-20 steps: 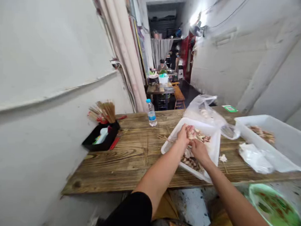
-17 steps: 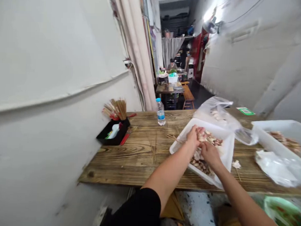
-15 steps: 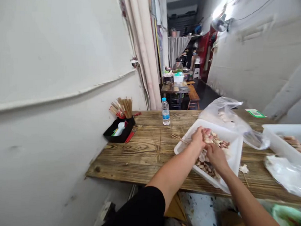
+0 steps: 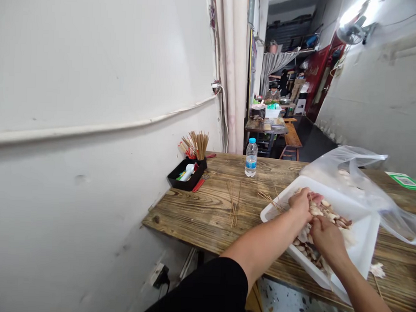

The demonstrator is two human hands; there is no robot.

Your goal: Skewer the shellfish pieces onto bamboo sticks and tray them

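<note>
The left hand [image 4: 301,205] and the right hand [image 4: 328,235] met low over the white tray [image 4: 368,243], their fingers curled in close; whether either pinched something small could not be told, the fingertips being partly hidden. A pink piece [image 4: 317,199] showed just beyond the left fingers, and pale and brownish pieces [image 4: 302,249] lay heaped in the tray below. Working this low seemed sound, since anything dropped would likely have landed back in the tray. Good handling probably called for a steady left hand and small, light movements from the right, as the pieces looked soft. The thin sticks [image 4: 269,200] at the tray's left rim deserved care too, lying near the left arm; others [image 4: 233,206] lay apart on the desk [image 4: 199,212].
</note>
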